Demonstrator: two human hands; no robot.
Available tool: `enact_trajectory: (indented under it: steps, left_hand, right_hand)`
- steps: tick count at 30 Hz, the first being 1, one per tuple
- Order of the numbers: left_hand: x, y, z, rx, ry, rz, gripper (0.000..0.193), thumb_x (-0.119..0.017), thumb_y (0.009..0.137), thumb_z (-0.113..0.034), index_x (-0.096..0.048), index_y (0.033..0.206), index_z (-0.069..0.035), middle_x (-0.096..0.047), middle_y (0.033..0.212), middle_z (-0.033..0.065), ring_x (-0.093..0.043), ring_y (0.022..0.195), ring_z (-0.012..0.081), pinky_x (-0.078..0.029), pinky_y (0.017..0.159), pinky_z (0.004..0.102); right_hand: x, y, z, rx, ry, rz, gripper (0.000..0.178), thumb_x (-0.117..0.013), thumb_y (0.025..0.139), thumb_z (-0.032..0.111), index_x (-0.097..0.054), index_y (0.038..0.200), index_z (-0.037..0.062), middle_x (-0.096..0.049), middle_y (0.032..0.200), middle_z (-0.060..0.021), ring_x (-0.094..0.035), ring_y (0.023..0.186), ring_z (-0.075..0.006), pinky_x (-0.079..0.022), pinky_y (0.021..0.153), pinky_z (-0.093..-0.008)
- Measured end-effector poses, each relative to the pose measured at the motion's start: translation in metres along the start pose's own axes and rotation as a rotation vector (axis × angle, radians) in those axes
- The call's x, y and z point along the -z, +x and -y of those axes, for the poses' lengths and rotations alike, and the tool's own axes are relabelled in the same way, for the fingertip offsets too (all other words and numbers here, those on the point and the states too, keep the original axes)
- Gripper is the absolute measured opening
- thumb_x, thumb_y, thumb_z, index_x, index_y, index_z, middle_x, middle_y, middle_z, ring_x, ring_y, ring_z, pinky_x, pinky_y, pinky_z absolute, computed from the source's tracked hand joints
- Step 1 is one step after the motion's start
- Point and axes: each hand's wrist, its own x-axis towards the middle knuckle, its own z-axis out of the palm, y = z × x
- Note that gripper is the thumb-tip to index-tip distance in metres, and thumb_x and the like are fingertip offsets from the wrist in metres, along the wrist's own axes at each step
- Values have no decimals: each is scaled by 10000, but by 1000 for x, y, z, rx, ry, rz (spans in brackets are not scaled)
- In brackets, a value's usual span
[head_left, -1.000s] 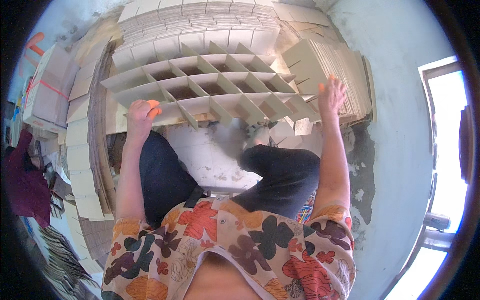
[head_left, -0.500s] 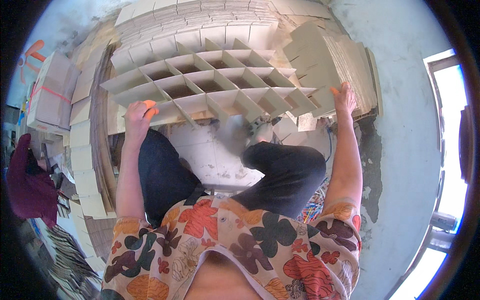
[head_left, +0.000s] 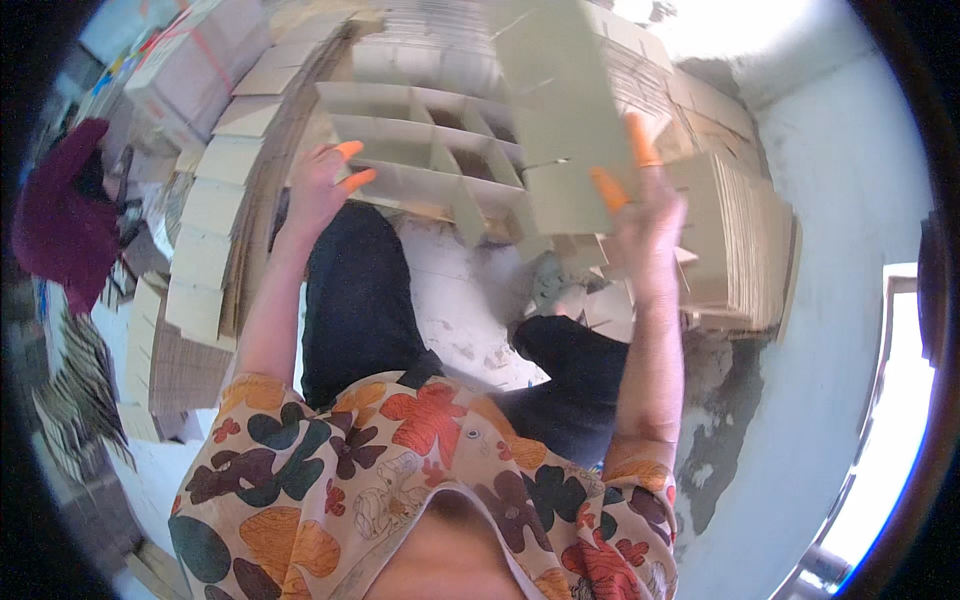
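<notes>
A slotted cardboard sheet [head_left: 565, 120] is raised over the right part of a cardboard divider grid [head_left: 400, 135], hiding that end of it. My right hand [head_left: 652, 215], blurred, grips the sheet at its right edge, with orange covers on thumb and forefinger. Slits run in from the sheet's left side. My left hand [head_left: 318, 190] is beside the grid's near left corner; its orange-covered thumb and forefinger are spread, with nothing between them. The grid's crossed strips form several open cells.
Stacked slotted cardboard stands to the right [head_left: 740, 240] and along the left [head_left: 215, 230]. More cardboard [head_left: 430, 60] lies behind the grid. A taped carton [head_left: 195, 70] is far left, near maroon cloth [head_left: 65, 215]. A pale wall [head_left: 850, 190] bounds the right side.
My right hand has come left from the right-hand stack with a slotted sheet, now over the grid. My left hand has opened at the grid's left corner. The view has shifted.
</notes>
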Motion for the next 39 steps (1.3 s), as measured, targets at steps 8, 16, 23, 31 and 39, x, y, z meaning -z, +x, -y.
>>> enact_trajectory:
  steps: [8, 16, 23, 31, 39]
  left_hand:
    - [-12, -11, 19, 75, -250, 39, 228, -741, 721, -30, -670, 937, -39, -638, 814, 93, -604, 729, 229, -486, 657, 319]
    - [-20, -7, 18, 77, -288, -15, 161, -730, 705, -48, -636, 836, -42, -564, 695, 132, -577, 668, 297, -455, 589, 377]
    - [-16, -6, 16, 89, -269, -5, 163, -729, 710, -30, -648, 851, -28, -594, 721, 130, -597, 687, 284, -468, 611, 359]
    - [-17, -4, 16, 108, -254, 21, 169, -730, 709, -23, -655, 861, -27, -612, 745, 123, -615, 699, 266, -487, 625, 344]
    - [-22, -6, 21, 133, -284, 40, 169, -721, 721, -24, -654, 876, -28, -623, 792, 128, -631, 741, 262, -494, 649, 343]
  right_hand:
    - [-94, 12, 60, 70, 152, 228, 622, -660, 812, -12, -401, 1377, 9, -641, 924, -219, -635, 743, -243, -502, 702, -299]
    - [-130, 21, 67, 156, 194, 199, 579, -664, 799, -9, -443, 1333, -28, -579, 666, -235, -555, 516, -274, -472, 548, -304]
    - [-142, 23, 66, 172, 109, 255, 414, -637, 801, -18, -525, 1196, -77, -600, 720, -265, -629, 645, -372, -496, 587, -377]
    - [-154, 22, 62, 201, 172, 246, 250, -629, 794, -10, -582, 1031, -76, -597, 739, -285, -620, 708, -425, -495, 606, -413]
    - [-161, 30, 71, 256, 80, 348, 214, -653, 756, 1, -593, 950, -67, -599, 720, -280, -622, 723, -422, -494, 628, -454]
